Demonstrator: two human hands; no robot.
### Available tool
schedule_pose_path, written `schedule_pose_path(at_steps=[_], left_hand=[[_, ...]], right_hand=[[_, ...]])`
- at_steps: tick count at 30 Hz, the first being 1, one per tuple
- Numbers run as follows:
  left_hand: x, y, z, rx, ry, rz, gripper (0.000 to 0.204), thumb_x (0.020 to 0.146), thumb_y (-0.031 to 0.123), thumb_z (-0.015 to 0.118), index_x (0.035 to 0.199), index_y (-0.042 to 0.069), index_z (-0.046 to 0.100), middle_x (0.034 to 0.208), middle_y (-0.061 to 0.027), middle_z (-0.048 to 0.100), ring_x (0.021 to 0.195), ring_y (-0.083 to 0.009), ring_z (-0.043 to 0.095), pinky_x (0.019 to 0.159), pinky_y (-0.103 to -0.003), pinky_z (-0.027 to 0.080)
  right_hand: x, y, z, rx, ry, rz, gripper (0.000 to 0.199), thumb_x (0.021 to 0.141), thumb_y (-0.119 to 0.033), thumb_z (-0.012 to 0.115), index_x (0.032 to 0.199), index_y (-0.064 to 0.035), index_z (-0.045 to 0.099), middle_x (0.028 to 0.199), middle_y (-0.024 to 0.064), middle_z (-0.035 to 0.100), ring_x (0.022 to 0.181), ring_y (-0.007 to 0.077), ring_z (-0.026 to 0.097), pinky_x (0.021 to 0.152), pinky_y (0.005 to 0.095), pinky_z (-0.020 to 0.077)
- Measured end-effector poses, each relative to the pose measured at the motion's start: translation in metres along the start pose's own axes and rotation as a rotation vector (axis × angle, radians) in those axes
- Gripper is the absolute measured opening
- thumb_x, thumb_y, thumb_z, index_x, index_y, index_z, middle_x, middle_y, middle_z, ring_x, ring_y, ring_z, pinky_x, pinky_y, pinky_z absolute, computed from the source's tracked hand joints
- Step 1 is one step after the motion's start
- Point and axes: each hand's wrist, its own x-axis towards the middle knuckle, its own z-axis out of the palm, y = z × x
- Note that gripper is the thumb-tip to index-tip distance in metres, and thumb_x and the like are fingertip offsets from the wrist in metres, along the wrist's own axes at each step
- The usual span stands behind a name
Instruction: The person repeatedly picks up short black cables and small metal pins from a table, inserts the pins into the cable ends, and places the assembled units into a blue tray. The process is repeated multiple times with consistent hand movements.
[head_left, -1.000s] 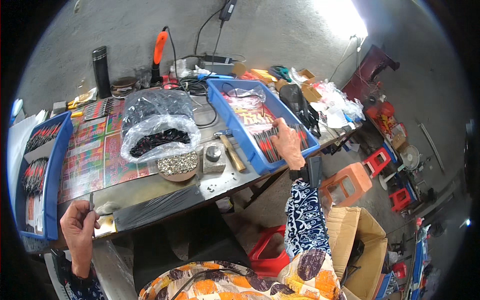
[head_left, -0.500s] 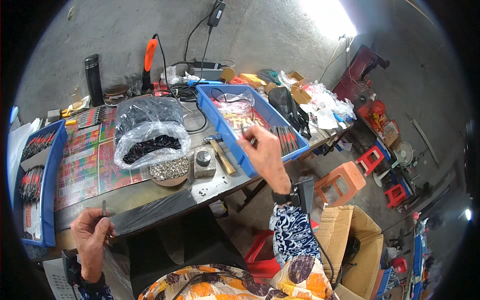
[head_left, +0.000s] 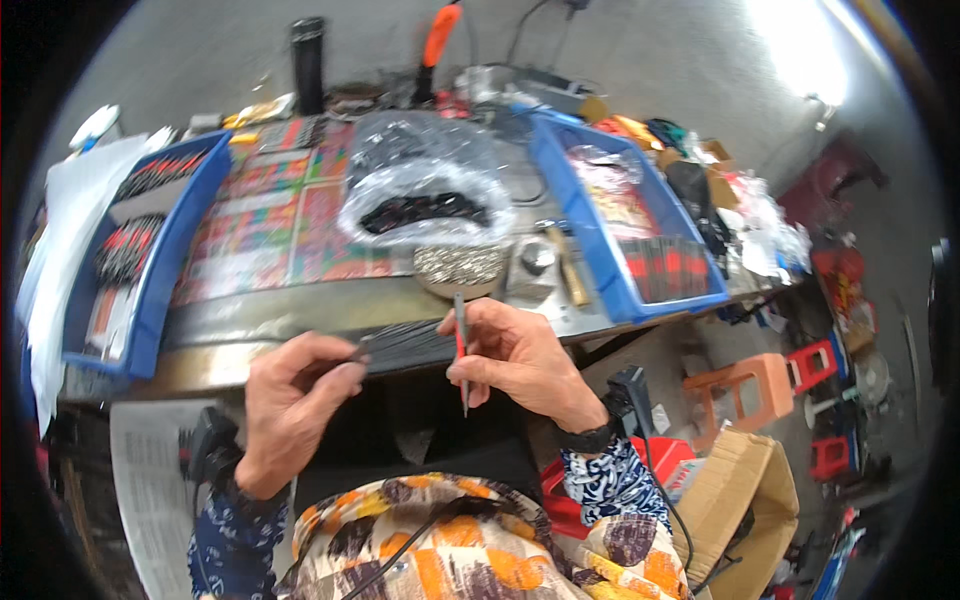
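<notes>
While pinching a thin rod (head_left: 460, 350) in the right hand (head_left: 515, 360), just before the bench edge (head_left: 300, 335). Left hand (head_left: 295, 400) closed on a small dark piece (head_left: 360, 350). Could slip if either grip loosens.

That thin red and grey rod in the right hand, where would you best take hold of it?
Around its middle, coming from the right side, as the right hand does now. The thin rod stands nearly upright with both slim ends free, so pinching the midsection between thumb and fingertips should keep it steady.
</notes>
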Motion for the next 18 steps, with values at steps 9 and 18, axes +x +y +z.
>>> schedule_pose_path(at_steps=[9,18], left_hand=[[-0.012,-0.014,0.007,-0.304,-0.059,-0.159,0.011,0.091,0.004,0.069,0.100,-0.002,0.068,0.083,-0.0020,0.069,0.070,-0.0040,0.060,0.060,-0.018,0.048],[-0.015,-0.035,0.013,-0.436,-0.057,-0.189,0.012,0.092,0.007,0.069,0.100,-0.002,0.069,0.084,-0.0028,0.069,0.070,-0.0049,0.061,0.058,-0.019,0.050]], right_hand=[[-0.004,0.024,0.054,-0.041,-0.004,-0.113,0.041,0.088,-0.004,0.072,0.125,0.0015,0.056,0.088,0.0053,0.068,0.068,0.0089,0.066,0.057,0.0218,0.0548],[-0.005,0.043,0.075,-0.141,0.111,-0.206,0.056,0.087,-0.004,0.073,0.138,-0.0006,0.049,0.083,0.0064,0.069,0.069,0.0090,0.066,0.059,0.0232,0.0550]])
